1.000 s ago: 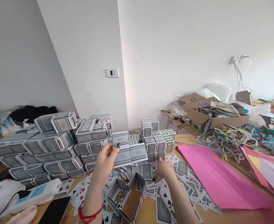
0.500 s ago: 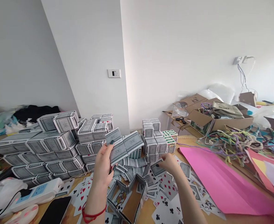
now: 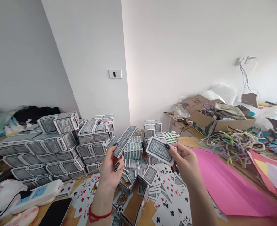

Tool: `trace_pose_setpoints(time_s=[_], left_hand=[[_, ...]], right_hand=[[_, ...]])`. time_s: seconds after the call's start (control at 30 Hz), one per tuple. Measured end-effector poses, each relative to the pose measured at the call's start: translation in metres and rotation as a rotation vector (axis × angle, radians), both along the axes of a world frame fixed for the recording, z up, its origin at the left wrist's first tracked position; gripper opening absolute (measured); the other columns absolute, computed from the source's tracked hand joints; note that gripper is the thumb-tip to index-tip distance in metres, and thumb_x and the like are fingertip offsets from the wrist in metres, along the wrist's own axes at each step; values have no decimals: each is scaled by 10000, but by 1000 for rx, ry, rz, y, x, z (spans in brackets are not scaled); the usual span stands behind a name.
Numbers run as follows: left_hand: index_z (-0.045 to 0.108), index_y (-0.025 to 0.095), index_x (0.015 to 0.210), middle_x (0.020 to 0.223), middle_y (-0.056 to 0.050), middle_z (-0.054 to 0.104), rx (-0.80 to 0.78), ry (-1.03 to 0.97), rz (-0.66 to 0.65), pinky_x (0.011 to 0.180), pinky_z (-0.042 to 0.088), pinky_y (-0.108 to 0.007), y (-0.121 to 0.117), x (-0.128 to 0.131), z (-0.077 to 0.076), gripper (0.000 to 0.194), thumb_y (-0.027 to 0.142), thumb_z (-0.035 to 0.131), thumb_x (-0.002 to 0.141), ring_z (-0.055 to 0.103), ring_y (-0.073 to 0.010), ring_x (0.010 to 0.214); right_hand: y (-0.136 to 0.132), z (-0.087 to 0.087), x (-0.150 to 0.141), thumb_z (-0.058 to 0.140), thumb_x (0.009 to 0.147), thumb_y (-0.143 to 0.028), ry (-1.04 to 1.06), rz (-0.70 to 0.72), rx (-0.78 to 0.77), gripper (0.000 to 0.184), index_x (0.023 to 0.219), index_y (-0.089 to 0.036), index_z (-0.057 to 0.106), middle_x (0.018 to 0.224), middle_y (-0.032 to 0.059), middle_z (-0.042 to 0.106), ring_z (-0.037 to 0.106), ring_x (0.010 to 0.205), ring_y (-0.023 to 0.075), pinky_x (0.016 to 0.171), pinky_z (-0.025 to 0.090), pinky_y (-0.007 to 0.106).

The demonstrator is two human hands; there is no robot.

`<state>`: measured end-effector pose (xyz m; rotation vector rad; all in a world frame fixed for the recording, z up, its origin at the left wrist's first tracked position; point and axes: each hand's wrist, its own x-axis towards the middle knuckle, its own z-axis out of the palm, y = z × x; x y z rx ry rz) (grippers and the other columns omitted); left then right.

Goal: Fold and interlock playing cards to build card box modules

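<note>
My left hand (image 3: 111,172) is closed on a piece of joined, folded playing cards (image 3: 126,141) with grey patterned backs. The piece is turned nearly edge-on. Between thumb and fingers, my right hand (image 3: 187,163) pinches a playing card (image 3: 157,148), its grey back showing. A gap separates this card from the piece on the left. Below the hands, an open frame of folded cards (image 3: 143,198) lies on the table. Loose playing cards (image 3: 170,196) spread to its right, some face up and some face down.
Blocks built from cards (image 3: 50,141) are stacked at left, with smaller stacks (image 3: 152,128) at centre. A power strip (image 3: 38,196) and black phone (image 3: 56,213) lie front left. Pink paper (image 3: 225,179), tangled yarn (image 3: 235,144) and a cardboard box (image 3: 235,125) are at right.
My right hand has lifted a card from the loose pile and raised it toward the left hand. My left hand has tilted its folded-card piece from facing me to nearly edge-on.
</note>
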<state>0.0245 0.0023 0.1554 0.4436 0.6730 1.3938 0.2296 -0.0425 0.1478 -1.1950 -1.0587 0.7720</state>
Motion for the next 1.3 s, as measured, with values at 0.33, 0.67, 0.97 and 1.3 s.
trace_pose_setpoints(time_s=[0.33, 0.67, 0.97, 1.3], left_hand=[[259, 211, 476, 317, 85, 313, 110, 198, 74, 367, 303, -179, -3, 8, -9, 426, 298, 513, 807, 248, -37, 293], [233, 208, 434, 363, 78, 265, 145, 347, 84, 410, 326, -212, -1, 3, -12, 501, 380, 520, 807, 239, -48, 330], [307, 211, 461, 407, 67, 343, 115, 302, 126, 391, 301, -231, 0, -1, -6, 429, 337, 571, 776, 262, -60, 361], [386, 199, 507, 422, 68, 394, 148, 361, 118, 402, 330, -223, 3, 1, -13, 375, 361, 661, 704, 330, -67, 383]], right_hand=[[-15, 11, -59, 535, 773, -508, -1, -71, 80, 373, 851, -159, 641, 369, -80, 383, 447, 282, 107, 305, 372, 214], [-11, 6, -65, 501, 810, -460, -38, -62, 85, 326, 840, -155, 613, 380, -83, 397, 489, 305, 108, 315, 339, 190], [-10, 5, -70, 508, 807, -458, 9, -65, 70, 325, 841, -152, 610, 378, -84, 409, 495, 301, 107, 313, 337, 185], [-8, 2, -73, 521, 785, -481, 48, -120, 73, 362, 833, -140, 631, 371, -74, 421, 466, 285, 103, 293, 321, 187]])
